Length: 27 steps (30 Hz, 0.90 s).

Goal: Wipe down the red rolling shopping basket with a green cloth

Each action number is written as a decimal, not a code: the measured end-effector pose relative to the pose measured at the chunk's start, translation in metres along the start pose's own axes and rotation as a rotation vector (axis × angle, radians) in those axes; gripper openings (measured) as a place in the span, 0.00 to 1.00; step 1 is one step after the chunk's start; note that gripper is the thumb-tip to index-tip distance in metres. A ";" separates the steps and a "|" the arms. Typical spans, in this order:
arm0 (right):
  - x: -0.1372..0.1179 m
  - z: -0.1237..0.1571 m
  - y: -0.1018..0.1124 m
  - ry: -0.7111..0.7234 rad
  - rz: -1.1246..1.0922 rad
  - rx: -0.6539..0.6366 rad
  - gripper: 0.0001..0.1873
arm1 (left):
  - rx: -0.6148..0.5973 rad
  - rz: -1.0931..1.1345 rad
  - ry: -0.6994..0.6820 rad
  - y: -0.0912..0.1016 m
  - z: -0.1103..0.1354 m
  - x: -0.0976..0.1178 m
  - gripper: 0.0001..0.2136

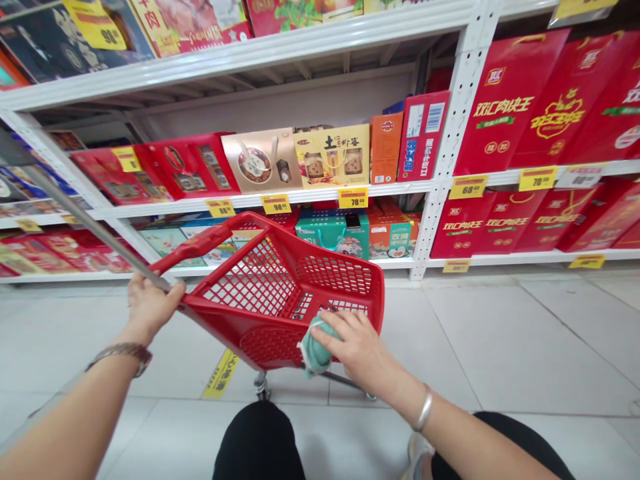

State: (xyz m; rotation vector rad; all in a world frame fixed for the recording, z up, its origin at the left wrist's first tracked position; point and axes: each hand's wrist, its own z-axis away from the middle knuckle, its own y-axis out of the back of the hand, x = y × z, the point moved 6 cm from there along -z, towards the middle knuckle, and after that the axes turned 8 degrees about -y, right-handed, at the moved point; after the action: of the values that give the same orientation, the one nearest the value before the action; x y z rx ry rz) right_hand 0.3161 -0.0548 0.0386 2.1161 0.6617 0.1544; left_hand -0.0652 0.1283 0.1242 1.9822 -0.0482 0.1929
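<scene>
- Along a supermarket aisle, the person stands before white metal shelving [465, 100] and looks down at a red plastic shopping basket [280, 293] with small wheels.
- Left hand [153, 308]: the fingers curl closely around a long grey pole handle [95, 227], just beside the basket rim. A wristwatch [120, 353] sits on this wrist.
- Right hand [350, 347]: the fingers are spread and press a teal cloth [315, 350] against the near mesh wall of the basket. A silver bangle [424, 408] is on this wrist.
- Basket stands on the tile floor [500, 347], near a yellow floor sticker [219, 375].
- Shelves carry red gift boxes [190, 170], big red gift bags [505, 100] and yellow price tags [353, 197].
</scene>
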 end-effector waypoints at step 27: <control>0.077 0.011 0.021 -0.153 -0.149 -0.215 0.33 | 0.082 0.341 0.484 -0.007 0.067 0.043 0.59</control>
State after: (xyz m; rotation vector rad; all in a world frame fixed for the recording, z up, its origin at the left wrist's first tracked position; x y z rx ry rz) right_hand 0.3938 -0.0338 0.0385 1.8445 0.6775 -0.0182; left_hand -0.0143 0.0728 0.0978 1.9477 -0.0661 0.9009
